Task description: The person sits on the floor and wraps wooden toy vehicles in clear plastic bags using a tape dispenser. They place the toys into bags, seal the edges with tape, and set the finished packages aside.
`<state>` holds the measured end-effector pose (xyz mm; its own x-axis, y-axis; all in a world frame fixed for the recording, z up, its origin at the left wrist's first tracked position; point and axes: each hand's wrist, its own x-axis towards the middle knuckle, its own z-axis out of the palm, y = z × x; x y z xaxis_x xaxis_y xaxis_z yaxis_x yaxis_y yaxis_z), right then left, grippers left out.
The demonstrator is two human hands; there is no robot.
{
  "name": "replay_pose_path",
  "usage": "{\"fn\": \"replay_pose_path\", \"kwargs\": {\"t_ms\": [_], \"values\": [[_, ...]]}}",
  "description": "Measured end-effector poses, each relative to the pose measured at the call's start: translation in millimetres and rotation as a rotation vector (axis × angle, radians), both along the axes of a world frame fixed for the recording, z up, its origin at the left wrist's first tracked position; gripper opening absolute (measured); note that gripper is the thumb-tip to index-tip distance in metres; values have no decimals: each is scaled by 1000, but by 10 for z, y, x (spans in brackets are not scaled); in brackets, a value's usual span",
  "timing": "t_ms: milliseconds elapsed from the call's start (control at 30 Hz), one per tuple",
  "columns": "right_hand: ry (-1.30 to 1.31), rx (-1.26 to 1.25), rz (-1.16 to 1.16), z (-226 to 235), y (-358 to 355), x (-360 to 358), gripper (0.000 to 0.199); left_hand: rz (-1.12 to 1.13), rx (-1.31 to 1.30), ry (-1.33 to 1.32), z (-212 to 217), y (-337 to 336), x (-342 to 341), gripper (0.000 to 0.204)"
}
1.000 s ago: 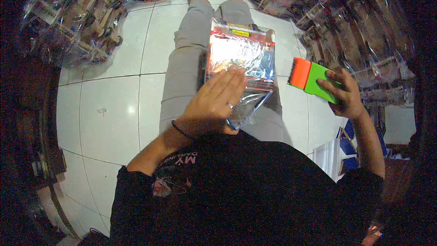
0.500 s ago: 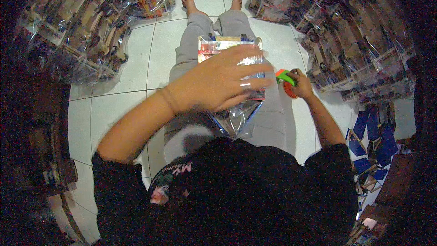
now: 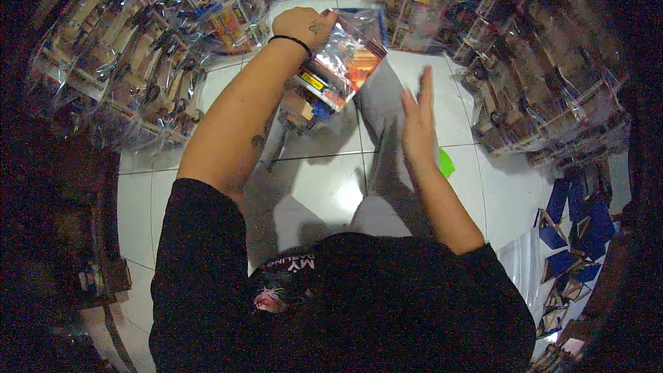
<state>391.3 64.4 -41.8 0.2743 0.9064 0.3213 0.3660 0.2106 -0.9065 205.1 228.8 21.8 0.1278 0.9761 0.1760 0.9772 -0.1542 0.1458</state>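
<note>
My left hand (image 3: 302, 25) is raised far out in front, gripping a clear plastic packet (image 3: 343, 62) with a colourful card inside; the packet hangs tilted below the hand. My right hand (image 3: 418, 124) is flat and open above my right leg, fingers together and pointing away from me, holding nothing. A green and orange object (image 3: 446, 163) lies on the white tiled floor (image 3: 324, 186) just right of that wrist, mostly hidden by it. I sit with my grey-trousered legs (image 3: 382, 107) stretched forward.
Heaps of clear-bagged packets (image 3: 131, 62) are piled along the left and another heap of packets (image 3: 545, 76) along the right. Blue flat card pieces (image 3: 573, 235) lie at the lower right. A small packaged item (image 3: 298, 107) rests by my left leg.
My left hand has lifted the clear packet off my lap and carried it up and forward. My right hand has let go of the green and orange object, which now lies on the floor.
</note>
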Motion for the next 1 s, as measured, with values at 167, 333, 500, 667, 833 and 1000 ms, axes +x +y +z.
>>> {"fn": "replay_pose_path", "kwargs": {"t_ms": [167, 333, 500, 667, 833, 1000], "values": [[224, 120, -209, -160, 1012, -465, 75, -97, -175, -323, -89, 14, -25, 72], [1045, 37, -29, -284, 1196, -511, 65, -86, -618, -741, 0, -10, -241, 59], [1011, -71, 192, 379, 782, -308, 58, -465, -684, -1192, -135, -643, -512, 69], [751, -265, 334, 500, 517, -177, 59, -502, -495, -1314, -336, -1663, -444, 97], [-168, 299, 164, 388, 412, -105, 59, -303, -342, -1261, -512, -2041, -261, 91], [-963, 274, 114, 1021, 433, -402, 60, -316, -259, -1270, -676, -2029, -263, 88]]}}
